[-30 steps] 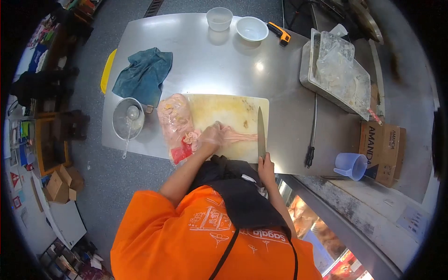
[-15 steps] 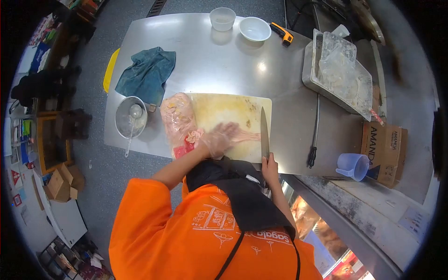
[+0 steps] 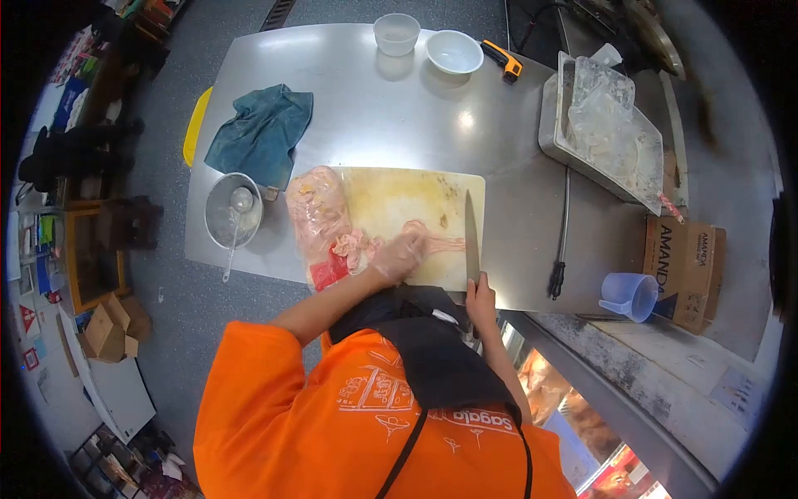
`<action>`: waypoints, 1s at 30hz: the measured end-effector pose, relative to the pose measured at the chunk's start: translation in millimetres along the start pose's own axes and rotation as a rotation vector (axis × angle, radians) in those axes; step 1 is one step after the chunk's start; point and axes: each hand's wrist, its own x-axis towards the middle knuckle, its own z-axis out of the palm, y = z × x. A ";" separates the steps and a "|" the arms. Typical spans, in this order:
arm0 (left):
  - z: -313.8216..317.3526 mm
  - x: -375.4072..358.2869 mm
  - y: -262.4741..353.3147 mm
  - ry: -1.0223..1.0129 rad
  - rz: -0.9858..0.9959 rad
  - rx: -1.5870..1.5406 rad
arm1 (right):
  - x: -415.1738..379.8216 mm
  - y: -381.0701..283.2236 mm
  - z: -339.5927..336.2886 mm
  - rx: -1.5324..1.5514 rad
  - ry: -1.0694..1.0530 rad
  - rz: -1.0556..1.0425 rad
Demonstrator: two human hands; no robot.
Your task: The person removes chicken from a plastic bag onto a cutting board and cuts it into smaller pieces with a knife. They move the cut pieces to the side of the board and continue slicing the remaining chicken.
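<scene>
A pale pink strip of meat (image 3: pixel 442 244) lies on the white cutting board (image 3: pixel 391 190). My left hand (image 3: pixel 399 256), in a clear plastic glove, is curled at the strip's left end, with its fingers closed on the meat. My right hand (image 3: pixel 480 298) grips the handle of a long knife (image 3: pixel 471 237). The blade points away from me along the board's right side, at the strip's right end. Left of my left hand are small meat pieces (image 3: pixel 351 246) and a plastic bag of pale meat (image 3: pixel 318 208).
Left of the board stand a metal bowl with a ladle (image 3: pixel 218 212) and a teal cloth (image 3: pixel 264 129). Two small bowls (image 3: pixel 396 35) (image 3: pixel 455 52) and an orange-black thermometer gun (image 3: pixel 504 62) sit at the back. A metal tray (image 3: pixel 636 166) and blue jug (image 3: pixel 629 296) are at right.
My left hand has gone from lying spread over the meat to curled, slightly lower. More of the strip's left end shows. My right hand and the knife have barely moved.
</scene>
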 end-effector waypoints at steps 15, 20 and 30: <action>-31.4 15.1 16.5 -0.544 -0.289 -0.032 | 10.3 -27.6 -11.6 -0.176 -0.116 0.001; -9.3 33.5 30.8 -0.095 -0.107 -0.037 | 2.1 -21.2 8.8 -0.011 -0.037 -0.011; -32.2 9.9 -29.1 -0.225 -0.585 0.135 | 2.7 -10.8 13.3 -0.025 -0.020 0.030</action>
